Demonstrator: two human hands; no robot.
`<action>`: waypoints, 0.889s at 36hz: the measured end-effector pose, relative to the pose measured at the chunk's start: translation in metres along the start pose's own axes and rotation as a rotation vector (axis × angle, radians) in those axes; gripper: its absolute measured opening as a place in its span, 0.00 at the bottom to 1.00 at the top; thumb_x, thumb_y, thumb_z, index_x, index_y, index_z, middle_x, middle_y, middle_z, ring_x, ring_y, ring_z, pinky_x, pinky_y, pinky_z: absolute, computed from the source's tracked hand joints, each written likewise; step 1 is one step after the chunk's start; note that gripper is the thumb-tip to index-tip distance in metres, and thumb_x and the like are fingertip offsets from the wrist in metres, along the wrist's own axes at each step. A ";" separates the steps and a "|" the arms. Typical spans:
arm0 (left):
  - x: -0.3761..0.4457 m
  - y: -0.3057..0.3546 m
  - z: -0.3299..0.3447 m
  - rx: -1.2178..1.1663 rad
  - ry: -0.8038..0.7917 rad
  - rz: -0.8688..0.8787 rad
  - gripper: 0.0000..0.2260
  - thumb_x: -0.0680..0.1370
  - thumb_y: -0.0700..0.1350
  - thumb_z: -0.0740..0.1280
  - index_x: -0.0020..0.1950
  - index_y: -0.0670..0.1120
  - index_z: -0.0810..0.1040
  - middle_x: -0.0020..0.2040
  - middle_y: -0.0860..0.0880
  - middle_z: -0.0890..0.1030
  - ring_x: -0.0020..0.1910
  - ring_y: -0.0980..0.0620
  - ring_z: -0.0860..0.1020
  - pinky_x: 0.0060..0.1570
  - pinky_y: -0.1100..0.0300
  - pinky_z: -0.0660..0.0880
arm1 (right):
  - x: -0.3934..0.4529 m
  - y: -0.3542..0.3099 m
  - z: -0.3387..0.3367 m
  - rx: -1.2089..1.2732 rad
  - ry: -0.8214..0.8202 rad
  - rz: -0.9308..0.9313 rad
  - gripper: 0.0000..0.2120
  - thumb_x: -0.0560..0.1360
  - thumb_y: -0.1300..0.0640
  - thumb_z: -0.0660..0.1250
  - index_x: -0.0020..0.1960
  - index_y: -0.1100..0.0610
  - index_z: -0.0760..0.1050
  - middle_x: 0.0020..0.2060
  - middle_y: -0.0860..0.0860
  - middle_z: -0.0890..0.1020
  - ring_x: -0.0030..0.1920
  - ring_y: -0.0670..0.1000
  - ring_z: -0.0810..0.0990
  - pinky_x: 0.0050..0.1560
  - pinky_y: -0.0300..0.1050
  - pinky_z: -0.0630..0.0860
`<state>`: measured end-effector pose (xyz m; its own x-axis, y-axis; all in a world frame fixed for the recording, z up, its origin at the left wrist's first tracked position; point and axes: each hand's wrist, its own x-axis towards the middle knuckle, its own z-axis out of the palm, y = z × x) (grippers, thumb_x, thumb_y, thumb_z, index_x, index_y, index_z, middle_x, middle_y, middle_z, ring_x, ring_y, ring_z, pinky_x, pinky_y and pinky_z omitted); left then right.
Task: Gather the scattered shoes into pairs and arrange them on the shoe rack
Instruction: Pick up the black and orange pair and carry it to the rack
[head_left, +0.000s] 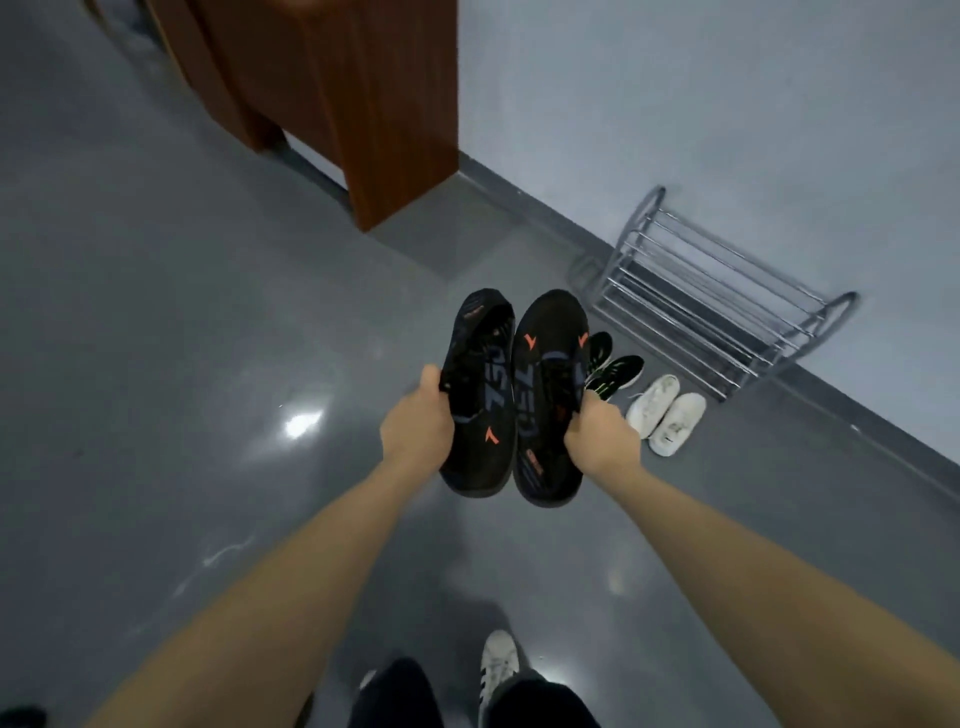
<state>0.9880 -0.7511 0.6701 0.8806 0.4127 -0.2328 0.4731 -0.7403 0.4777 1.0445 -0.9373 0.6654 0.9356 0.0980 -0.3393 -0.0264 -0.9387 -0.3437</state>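
Nearest, left hand (415, 423) and right hand (602, 431) each grip a black orange-marked sneaker (475, 395), (548, 400) above grey floor (156, 312). Chrome wire shoe rack (711, 306) stands against the wall, shelves bare; black-green pair (613, 371) and white pair (665, 415) sit just before it.

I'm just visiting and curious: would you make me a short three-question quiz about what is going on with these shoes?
1. True or false: the chrome wire shoe rack against the wall already holds shoes.
2. What does the left hand hold, and what does the right hand hold?
3. Which pair on the grey floor lies nearer the wooden cabinet: A, the white sneakers, or B, the black sneakers with green marks?

Key
1. False: its bars are bare.
2. One black shoe with orange marks each.
3. B.
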 end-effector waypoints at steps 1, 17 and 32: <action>0.004 0.011 0.004 -0.007 -0.017 0.023 0.06 0.82 0.42 0.52 0.56 0.42 0.65 0.42 0.41 0.76 0.40 0.41 0.75 0.36 0.52 0.67 | 0.003 0.007 -0.006 0.009 0.010 0.033 0.10 0.77 0.62 0.56 0.58 0.61 0.68 0.50 0.60 0.78 0.51 0.62 0.77 0.42 0.48 0.66; 0.103 0.115 0.022 0.173 -0.155 0.337 0.12 0.82 0.40 0.51 0.64 0.42 0.64 0.41 0.41 0.77 0.39 0.39 0.74 0.37 0.51 0.67 | 0.059 0.047 -0.050 0.083 0.172 0.367 0.19 0.78 0.64 0.53 0.68 0.58 0.66 0.64 0.60 0.74 0.61 0.61 0.74 0.58 0.53 0.71; 0.131 0.232 0.066 0.359 -0.234 0.649 0.15 0.80 0.37 0.54 0.67 0.44 0.65 0.62 0.41 0.75 0.59 0.41 0.75 0.49 0.49 0.72 | 0.085 0.124 -0.091 0.036 0.268 0.621 0.11 0.77 0.63 0.55 0.59 0.60 0.68 0.53 0.57 0.78 0.54 0.60 0.77 0.52 0.50 0.68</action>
<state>1.2145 -0.9042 0.6942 0.9476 -0.2550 -0.1923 -0.1946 -0.9385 0.2851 1.1529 -1.0755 0.6739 0.7979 -0.5457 -0.2560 -0.5946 -0.7824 -0.1854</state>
